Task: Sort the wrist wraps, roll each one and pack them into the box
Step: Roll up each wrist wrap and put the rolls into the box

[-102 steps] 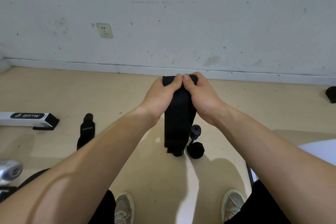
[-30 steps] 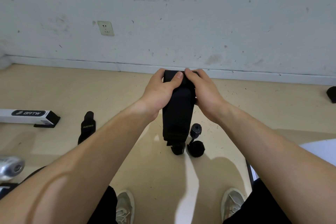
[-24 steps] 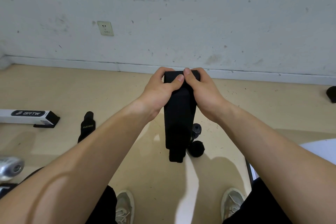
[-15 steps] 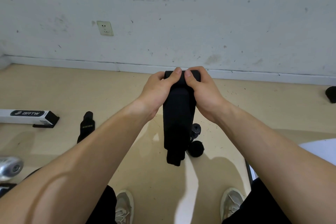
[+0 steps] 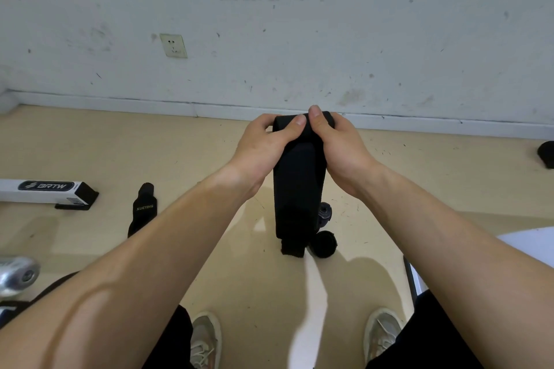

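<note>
Curling round the rolled upper end of the black wrist wrap point(image 5: 299, 189), the fingers point(image 5: 298, 121) of the left hand point(image 5: 263, 145) and right hand point(image 5: 340, 145) are pressed onto it, thumbs touching. The loose tail is held hanging above the floor point(image 5: 180, 159). The box point(image 5: 45, 190) is set well left.

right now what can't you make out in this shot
Head view:
held wrist wrap, top end: covered by left hand and right hand.
floor wrap: lower end behind the left forearm.
white box: cut by the left edge.
dark object: cut by the right edge.
</note>
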